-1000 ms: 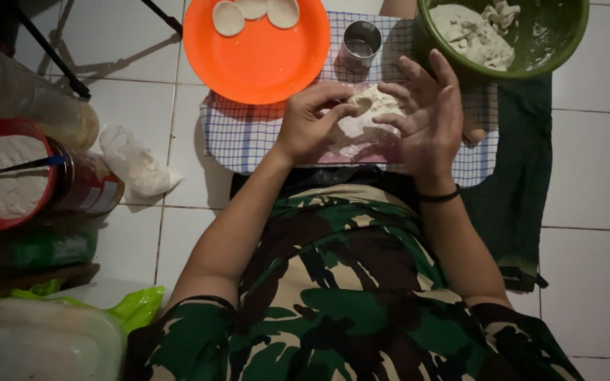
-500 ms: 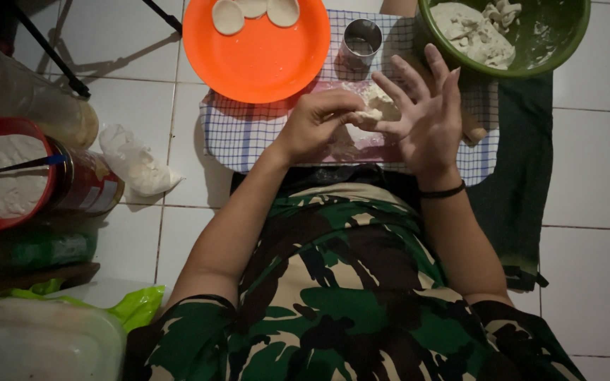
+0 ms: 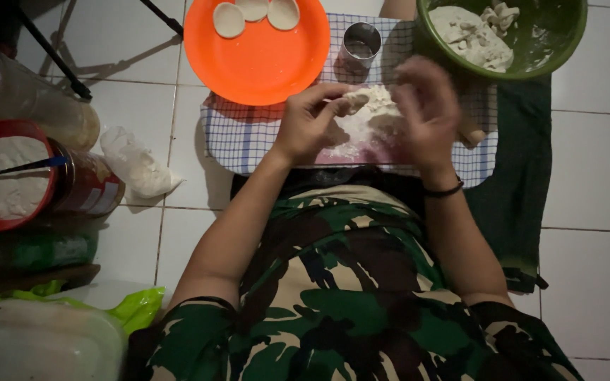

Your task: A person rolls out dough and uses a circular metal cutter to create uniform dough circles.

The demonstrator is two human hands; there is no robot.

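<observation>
Left hand (image 3: 312, 120) pinches the left edge of the dough lump (image 3: 368, 113) on the checked cloth (image 3: 248, 134); right hand (image 3: 428, 113), blurred, fingers spread, hovers at its right side, equally near.

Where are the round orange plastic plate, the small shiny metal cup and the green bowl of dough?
Round orange plastic plate (image 3: 259, 60), head view, on its bare middle.
Small shiny metal cup (image 3: 360, 44), head view, on its rim and inside.
Green bowl (image 3: 555, 32), head view, on its bare inner wall at the right.
</observation>
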